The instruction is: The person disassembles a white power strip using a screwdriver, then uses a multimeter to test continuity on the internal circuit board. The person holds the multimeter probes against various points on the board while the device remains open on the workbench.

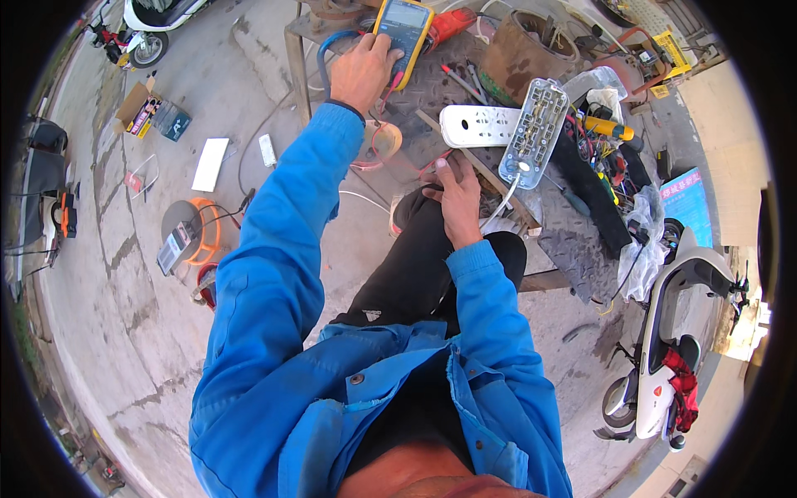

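Observation:
My left hand (363, 73) reaches to the yellow multimeter (407, 31) at the far edge of the metal worktable (573, 249), its fingers closed at the meter's lower face. A red test lead (387, 137) runs down from the meter toward my right hand (458, 199). That hand is above my knee, fingers curled around the lead near the table edge; the fingertips are partly hidden. Just beyond it lies a white power strip (477, 126) with its sockets up. Across its right end rests an opened power strip (535, 133), inner contacts showing, with a white cord.
A rusty metal pot (531, 54) stands at the back of the table. To the right are a black tool bag (594, 178) with tools and a clear plastic bag (641, 249). An orange cable reel (207, 228) sits on the floor at left; a white scooter (664, 357) is parked at right.

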Action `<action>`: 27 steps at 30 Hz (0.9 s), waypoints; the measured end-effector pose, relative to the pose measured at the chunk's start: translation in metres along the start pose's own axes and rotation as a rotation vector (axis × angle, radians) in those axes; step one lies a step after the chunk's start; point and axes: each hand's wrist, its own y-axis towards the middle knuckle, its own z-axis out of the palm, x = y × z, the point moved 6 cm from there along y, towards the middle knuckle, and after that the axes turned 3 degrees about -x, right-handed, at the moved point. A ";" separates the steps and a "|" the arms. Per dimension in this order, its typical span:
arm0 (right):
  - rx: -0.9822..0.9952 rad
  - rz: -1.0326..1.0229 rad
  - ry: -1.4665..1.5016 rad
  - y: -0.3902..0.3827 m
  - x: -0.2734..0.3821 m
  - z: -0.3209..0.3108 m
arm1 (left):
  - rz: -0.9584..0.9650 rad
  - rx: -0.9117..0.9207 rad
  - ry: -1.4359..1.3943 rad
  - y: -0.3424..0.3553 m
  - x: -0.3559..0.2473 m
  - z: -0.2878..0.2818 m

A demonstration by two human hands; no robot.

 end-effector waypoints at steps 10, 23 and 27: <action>0.016 -0.022 -0.002 0.006 0.017 0.006 | 0.375 0.122 0.090 0.013 -0.011 -0.011; -0.036 0.001 -0.111 0.003 0.027 -0.001 | 0.260 0.060 0.026 -0.001 -0.027 -0.039; -0.039 -0.001 -0.199 -0.002 0.031 -0.002 | 0.170 0.217 -0.362 -0.055 -0.074 -0.040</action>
